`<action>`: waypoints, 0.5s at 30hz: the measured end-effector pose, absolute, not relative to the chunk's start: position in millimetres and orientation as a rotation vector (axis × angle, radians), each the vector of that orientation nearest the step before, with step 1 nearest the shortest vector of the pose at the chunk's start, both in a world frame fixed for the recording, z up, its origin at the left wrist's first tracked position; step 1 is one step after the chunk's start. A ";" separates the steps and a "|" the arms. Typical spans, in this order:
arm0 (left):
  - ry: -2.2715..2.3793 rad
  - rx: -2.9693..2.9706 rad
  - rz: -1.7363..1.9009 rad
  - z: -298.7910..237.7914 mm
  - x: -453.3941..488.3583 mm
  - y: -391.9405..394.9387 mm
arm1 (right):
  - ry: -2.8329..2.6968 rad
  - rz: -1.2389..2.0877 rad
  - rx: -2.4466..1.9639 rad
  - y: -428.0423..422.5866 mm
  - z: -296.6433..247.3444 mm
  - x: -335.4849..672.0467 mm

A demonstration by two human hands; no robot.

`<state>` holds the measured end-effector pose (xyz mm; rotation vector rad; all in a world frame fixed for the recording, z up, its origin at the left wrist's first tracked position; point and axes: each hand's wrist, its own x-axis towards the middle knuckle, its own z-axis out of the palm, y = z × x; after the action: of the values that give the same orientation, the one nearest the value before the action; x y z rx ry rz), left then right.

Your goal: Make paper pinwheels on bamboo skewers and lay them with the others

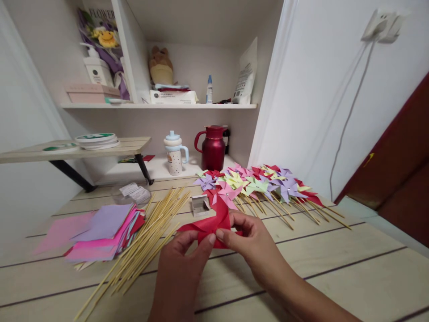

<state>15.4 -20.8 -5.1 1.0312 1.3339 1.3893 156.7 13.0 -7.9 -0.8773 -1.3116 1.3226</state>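
A red paper pinwheel (pixel 219 219) with folded blades is held above the table between both of my hands. My left hand (pixel 182 259) is closed on its lower left, thumb near the centre. From the right, my right hand (pixel 250 237) pinches it, with the thumb also at the centre and the fingers behind the paper. Just beyond the pinwheel sits a small open box (pixel 200 205). Left of my hands lies a loose bundle of thin wooden sticks (pixel 150 237). Further left is a stack of coloured paper squares (pixel 103 228), mostly purple and pink on top.
Many finished pinwheels on sticks (pixel 254 183) lie in a pile at the back right. A clear container (pixel 130 192) stands behind the paper. At the back are a tumbler (pixel 174 154) and a red jug (pixel 213 150). A raised shelf (pixel 134 145) stands at left.
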 end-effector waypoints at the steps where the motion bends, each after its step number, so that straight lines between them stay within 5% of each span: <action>1: 1.341 1.024 1.391 -4.5 16.0 -20.9 | -1.309 1.324 -0.877 12.9 -8.3 156.4; 15: 1.284 0.751 1.484 -13.9 -6.9 -3.3 | -1.319 1.039 -0.883 24.9 -11.4 167.3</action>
<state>-6.9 -3.3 -13.9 0.7515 1.2837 1.4840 167.3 24.9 -11.4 -0.8834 -1.3189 1.0394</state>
